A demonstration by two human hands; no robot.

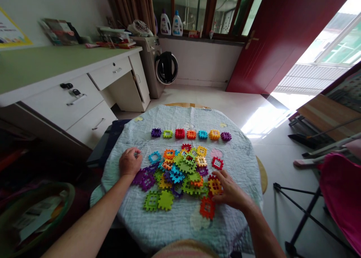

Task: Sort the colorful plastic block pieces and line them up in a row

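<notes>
A heap of coloured plastic interlocking square tiles (183, 171) lies on a round table covered with a pale blue quilted cloth (175, 119). Beyond the heap runs a row of several single tiles (191, 134), purple at both ends. My left hand (129, 162) rests curled on the cloth at the heap's left edge, next to purple tiles (145, 179). Nothing shows inside its fingers. My right hand (229, 190) lies at the heap's right edge, its fingers spread on a yellow tile (214, 185). An orange-red tile (207, 207) lies just under that hand.
A white desk with drawers and a green top (70, 85) stands to the left. A washing machine (160, 64) is at the back, a red door (282, 36) to its right. A pink object and black stand legs (307, 213) are on the right.
</notes>
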